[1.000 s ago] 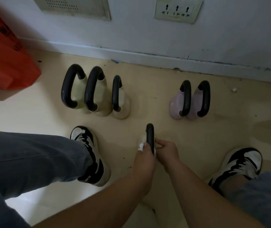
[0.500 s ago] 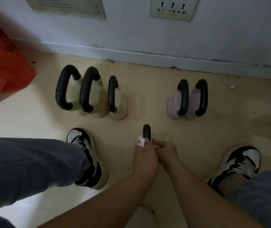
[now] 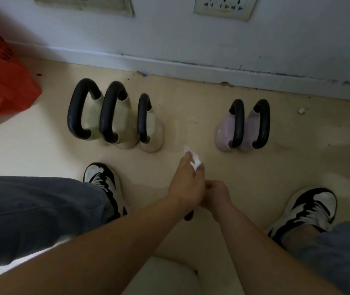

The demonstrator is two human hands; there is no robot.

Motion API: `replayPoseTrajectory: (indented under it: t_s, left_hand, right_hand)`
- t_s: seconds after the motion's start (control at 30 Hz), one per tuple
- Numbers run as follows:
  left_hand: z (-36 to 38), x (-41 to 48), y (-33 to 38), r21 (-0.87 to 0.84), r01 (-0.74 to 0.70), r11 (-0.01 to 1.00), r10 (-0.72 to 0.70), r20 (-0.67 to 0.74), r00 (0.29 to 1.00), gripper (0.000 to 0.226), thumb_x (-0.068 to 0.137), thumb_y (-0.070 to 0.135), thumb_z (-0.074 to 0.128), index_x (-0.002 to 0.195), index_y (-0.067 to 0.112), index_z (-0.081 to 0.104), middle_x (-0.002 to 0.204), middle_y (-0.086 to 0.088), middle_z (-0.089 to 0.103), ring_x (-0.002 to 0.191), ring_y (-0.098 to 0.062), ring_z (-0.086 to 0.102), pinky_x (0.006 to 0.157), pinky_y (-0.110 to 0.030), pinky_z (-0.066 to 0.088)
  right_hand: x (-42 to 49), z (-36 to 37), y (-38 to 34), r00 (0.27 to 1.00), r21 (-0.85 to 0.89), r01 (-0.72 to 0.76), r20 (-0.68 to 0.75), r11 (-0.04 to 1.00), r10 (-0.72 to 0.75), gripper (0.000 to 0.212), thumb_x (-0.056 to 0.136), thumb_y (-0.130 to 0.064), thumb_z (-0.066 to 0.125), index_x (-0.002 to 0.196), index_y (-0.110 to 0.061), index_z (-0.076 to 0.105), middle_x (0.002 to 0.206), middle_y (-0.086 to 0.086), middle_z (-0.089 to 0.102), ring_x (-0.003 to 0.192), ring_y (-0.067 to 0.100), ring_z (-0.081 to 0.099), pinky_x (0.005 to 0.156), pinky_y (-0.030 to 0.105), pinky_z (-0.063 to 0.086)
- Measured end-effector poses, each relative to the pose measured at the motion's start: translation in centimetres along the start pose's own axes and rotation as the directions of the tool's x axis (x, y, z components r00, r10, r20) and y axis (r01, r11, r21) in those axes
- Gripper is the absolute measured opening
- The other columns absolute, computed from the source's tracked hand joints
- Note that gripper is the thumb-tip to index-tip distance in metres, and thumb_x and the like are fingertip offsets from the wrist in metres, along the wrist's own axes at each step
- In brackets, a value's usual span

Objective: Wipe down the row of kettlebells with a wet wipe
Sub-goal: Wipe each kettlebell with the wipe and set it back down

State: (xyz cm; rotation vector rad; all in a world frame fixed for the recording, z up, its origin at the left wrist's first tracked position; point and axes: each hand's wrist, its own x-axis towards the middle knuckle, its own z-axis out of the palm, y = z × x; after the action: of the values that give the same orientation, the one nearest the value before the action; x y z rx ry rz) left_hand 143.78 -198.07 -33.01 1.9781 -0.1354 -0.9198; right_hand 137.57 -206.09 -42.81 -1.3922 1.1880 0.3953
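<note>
Three cream kettlebells with black handles (image 3: 125,124) stand side by side on the floor at the left. Two pink kettlebells (image 3: 225,135) stand to their right, across a gap. My left hand (image 3: 186,184) pinches a crumpled white wet wipe (image 3: 194,159) at its fingertips, in front of the gap. My right hand (image 3: 214,194) is curled into a fist right beside it. A short black piece of another kettlebell's handle (image 3: 189,216) shows under my left wrist; the rest of that kettlebell is hidden by my hands and arms.
The white wall and skirting board (image 3: 191,67) run behind the row. An orange bag (image 3: 1,81) sits at the far left. My two black-and-white shoes (image 3: 103,184) (image 3: 310,211) flank my hands. A pale rounded shape (image 3: 165,275) lies between my forearms.
My left hand has slid forward with the wipe, past the top of the black handle. That handle top no longer shows. My right hand stays curled in the same spot.
</note>
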Motion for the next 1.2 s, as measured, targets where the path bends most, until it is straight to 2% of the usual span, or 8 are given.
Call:
replayPoseTrajectory:
  t_s: [0.07,0.13,0.37,0.53,0.7,0.8,1.03,1.2]
  left_hand:
    - [0.0,-2.1,-2.0,0.41,-0.246,0.878,0.202,0.148,0.968,0.059,0.104,0.035,0.032,0.158,0.014,0.021,0.165,-0.001,0.017,0.153,-0.014,0.004,0.125,-0.035,0.008]
    - [-0.6,-3.9,-3.3,0.766,-0.508,0.395,0.253,0.441,0.861,0.063,0.099,0.034,0.034,0.155,0.005,0.028,0.166,-0.011,0.015,0.153,-0.022,-0.012,0.124,-0.043,-0.008]
    - [-2.2,-7.4,-5.9,0.664,-0.657,-0.359,0.037,0.713,0.7,0.057,0.1,0.035,0.039,0.145,0.002,0.045,0.151,-0.017,0.043,0.148,-0.036,0.02,0.122,-0.053,-0.004]
    - [-2.8,-9.2,-7.4,0.725,-0.685,0.074,-0.218,0.682,0.698,0.037,0.099,0.031,0.046,0.129,0.02,0.064,0.127,-0.006,0.063,0.12,-0.031,0.055,0.113,-0.043,0.035]
    - [-7.4,-7.4,-8.5,0.777,-0.06,0.626,-0.24,0.265,0.934,0.046,0.107,0.033,0.032,0.145,0.015,0.049,0.148,-0.011,0.048,0.132,-0.028,0.048,0.111,-0.035,0.038]
    - [-7.3,-6.4,-6.9,0.301,0.283,0.911,-0.288,-0.029,0.957,0.051,0.108,0.037,0.03,0.142,0.003,0.048,0.145,-0.016,0.051,0.127,-0.033,0.051,0.112,-0.037,0.039]
    - [0.3,-9.8,-2.9,-0.39,0.347,0.853,-0.339,0.09,0.936,0.048,0.109,0.038,0.027,0.154,0.022,0.032,0.151,-0.004,0.044,0.138,-0.023,0.041,0.104,-0.029,0.031]
    - [-2.0,-6.9,-2.6,-0.299,0.309,0.903,-0.294,0.093,0.951,0.046,0.107,0.04,0.032,0.15,0.026,0.039,0.151,-0.002,0.044,0.129,-0.023,0.048,0.102,-0.03,0.038]
  right_hand:
    - [-0.4,-0.5,-0.4,0.999,0.042,-0.008,-0.05,0.999,0.01,0.02,0.099,-0.003,0.053,0.108,0.005,0.07,0.074,0.003,0.061,0.079,0.02,0.061,0.071,0.03,0.052]
    - [-0.9,-0.8,-0.4,0.997,0.077,-0.037,-0.063,0.996,0.042,0.024,0.102,-0.008,0.05,0.099,0.005,0.07,0.078,0.011,0.065,0.075,0.026,0.064,0.072,0.036,0.053]
    - [-3.6,-0.8,1.2,0.997,0.194,-0.075,0.015,0.978,0.074,0.009,0.092,-0.011,0.07,0.088,-0.017,0.076,0.082,0.008,0.077,0.081,0.03,0.075,0.08,0.046,0.063]
    - [-5.7,-2.5,1.3,0.991,0.145,-0.101,-0.07,0.984,0.112,0.018,0.101,-0.022,0.059,0.083,-0.019,0.058,0.079,0.013,0.063,0.077,0.03,0.061,0.078,0.045,0.056]
    - [-7.0,-2.5,1.1,0.991,0.173,-0.101,-0.064,0.98,0.114,0.017,0.102,-0.029,0.058,0.108,-0.014,0.059,0.095,0.016,0.07,0.082,0.031,0.068,0.075,0.041,0.058]
    - [-7.7,-1.4,1.3,0.993,0.198,-0.119,0.017,0.973,0.118,0.026,0.103,-0.032,0.054,0.116,-0.012,0.063,0.105,0.009,0.07,0.091,0.025,0.066,0.089,0.044,0.057]
    - [-8.3,0.6,1.8,0.972,0.265,-0.159,0.21,0.951,0.104,0.049,0.098,-0.051,0.042,0.129,-0.021,0.065,0.127,-0.002,0.069,0.122,0.016,0.061,0.106,0.046,0.048]
    - [-9.2,-0.2,0.8,0.967,0.215,-0.165,0.226,0.963,0.116,0.06,0.106,-0.057,0.024,0.142,-0.019,0.054,0.143,-0.005,0.054,0.14,0.016,0.045,0.112,0.047,0.04]
